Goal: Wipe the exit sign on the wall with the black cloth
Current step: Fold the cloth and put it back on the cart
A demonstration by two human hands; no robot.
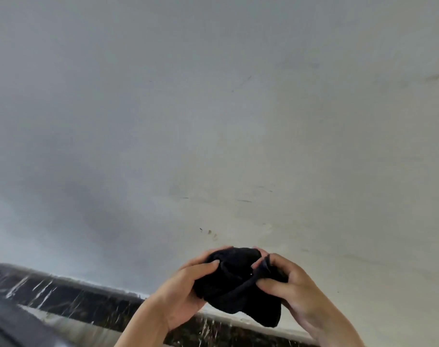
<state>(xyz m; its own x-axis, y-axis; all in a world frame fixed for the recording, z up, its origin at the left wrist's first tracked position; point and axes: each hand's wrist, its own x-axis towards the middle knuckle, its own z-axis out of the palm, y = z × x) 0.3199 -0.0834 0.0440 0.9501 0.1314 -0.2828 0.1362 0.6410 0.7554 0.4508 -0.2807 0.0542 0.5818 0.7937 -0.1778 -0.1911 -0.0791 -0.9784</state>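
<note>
A bunched, soft black fabric cloth [241, 279] is held low and right of centre in the view, in front of a pale, scuffed painted wall [213, 121]. The left hand [181, 294] is closed around its left side, thumb pressed on top; the right hand [298, 289] is closed on its right side, fingers pinching a fold. A loose corner is seen hanging below the hands. The cloth is judged light, limp and easily crumpled, not slippery or fragile, so it is best gathered into a firm pad and gripped from behind. No exit sign is visible. A dark speckled skirting band [75, 296] is seen along the wall's foot at lower left
</note>
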